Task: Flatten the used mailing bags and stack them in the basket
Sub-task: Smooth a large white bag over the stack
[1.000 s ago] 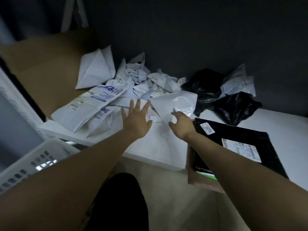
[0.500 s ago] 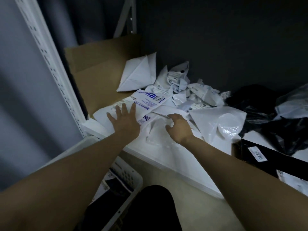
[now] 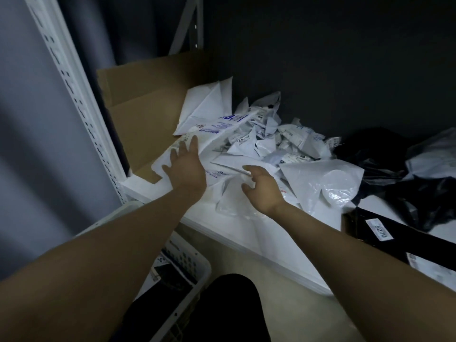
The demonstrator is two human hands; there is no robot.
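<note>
While the mailing bags (image 3: 261,144) lay heaped on the shelf (image 3: 246,233) above the basket (image 3: 197,275), the left hand (image 3: 186,169) flattened one with straight fingers (image 3: 193,146); the right hand (image 3: 265,191), half-curled and empty, likely needed to grip next

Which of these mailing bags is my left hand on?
The long white bag with blue printing, the leftmost one, beside the cardboard; your left hand lies flat on it.
</note>
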